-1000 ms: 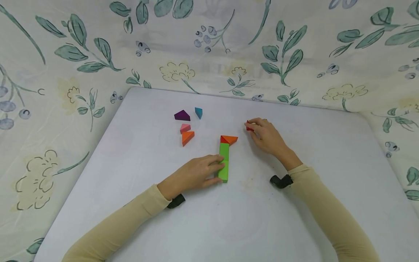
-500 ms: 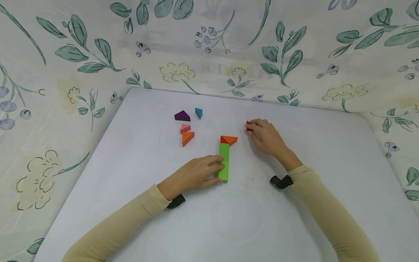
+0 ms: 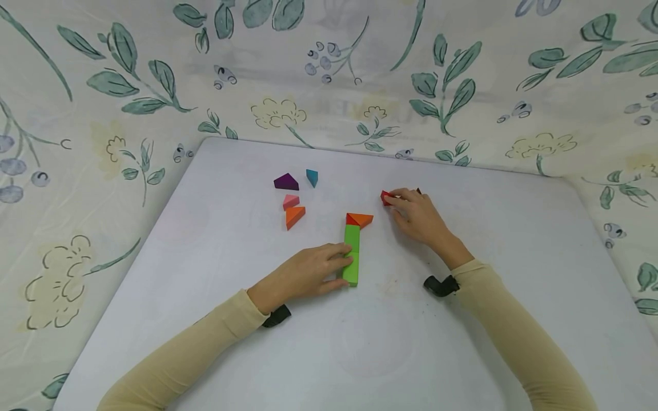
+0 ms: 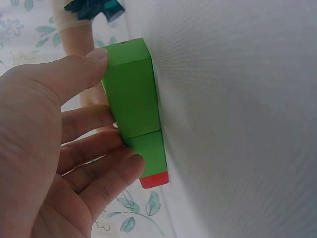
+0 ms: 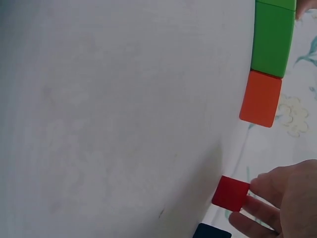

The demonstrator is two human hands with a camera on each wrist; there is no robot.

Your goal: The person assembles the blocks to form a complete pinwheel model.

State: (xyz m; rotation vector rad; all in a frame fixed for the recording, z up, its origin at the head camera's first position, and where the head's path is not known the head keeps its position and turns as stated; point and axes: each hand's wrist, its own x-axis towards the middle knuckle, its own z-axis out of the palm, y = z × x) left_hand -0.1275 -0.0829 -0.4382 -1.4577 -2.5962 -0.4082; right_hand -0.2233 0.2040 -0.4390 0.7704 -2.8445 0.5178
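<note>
left hand (image 3: 307,270), relaxed, touches 2 green blocks (image 3: 355,254); right hand (image 3: 417,214) pinches a partly hidden red block (image 5: 230,193).

a smooth white tabletop (image 3: 473,354) with rounded far corners, marked near its middle by a faint brownish smudge (image 3: 389,287) and a few dark specks (image 3: 428,302); beyond its far edge and along both sides, a pale cloth (image 3: 339,23) printed with green leafy sprigs (image 3: 424,84), bluish berries (image 3: 325,61) and pale yellow flowers (image 3: 277,112) outlined in thin dark lines
</note>
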